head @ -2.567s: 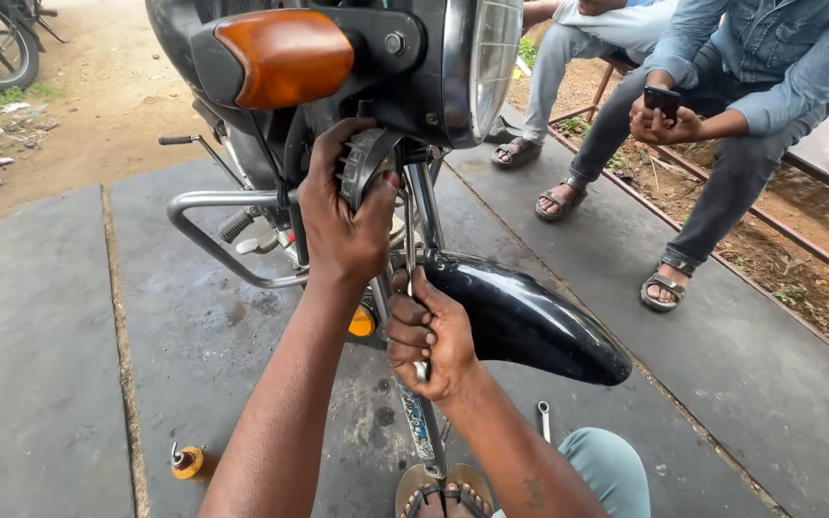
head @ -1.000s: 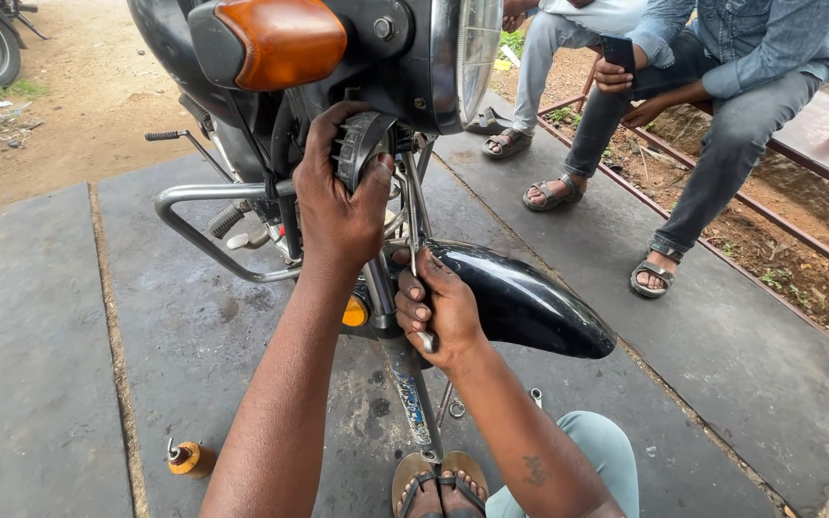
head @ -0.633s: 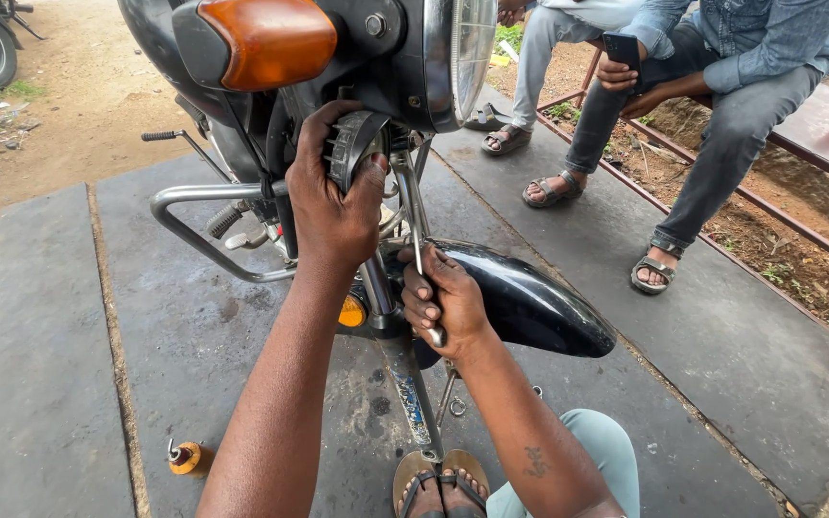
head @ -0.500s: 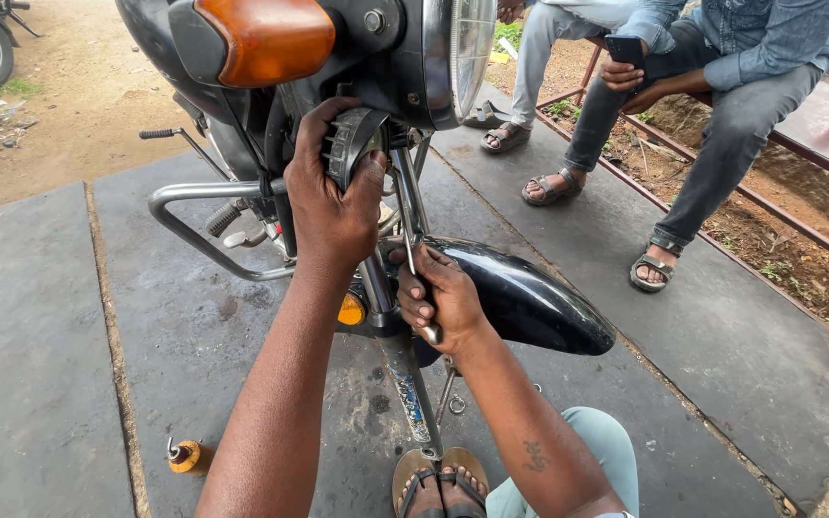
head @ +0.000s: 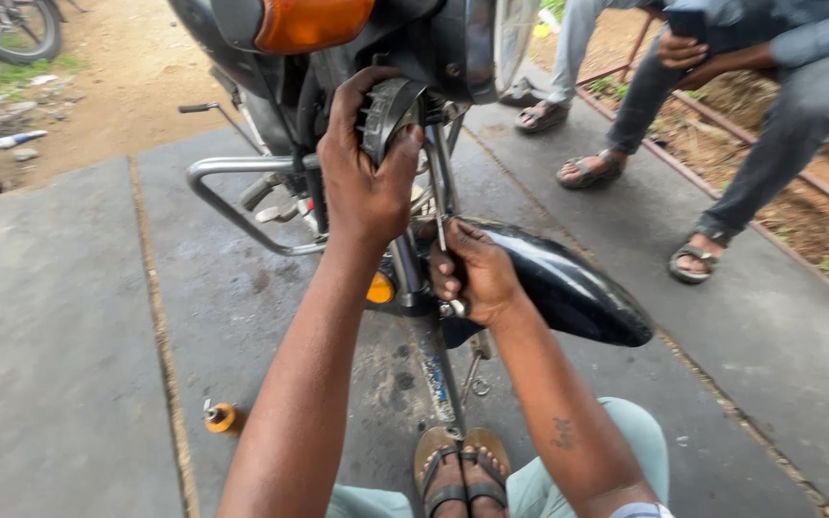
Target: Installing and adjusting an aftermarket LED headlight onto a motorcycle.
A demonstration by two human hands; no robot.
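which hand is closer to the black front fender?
Right. The right hand grips a thin tool at the fork, right against the fender. The left hand is higher up, wrapped around the ribbed horn under the headlight, clear of the fender.

Ground: dark grey concrete slabs (head: 59, 364), oil-stained, a straight joint running between two of them. On it, left of the person's arm, a small orange cap-like part (head: 221, 418) with a bit of metal beside it. A spanner (head: 475, 369) lies near the sandalled feet (head: 461, 470), which rest on the slab. Beyond, bare sandy dirt (head: 136, 77) with scattered litter.
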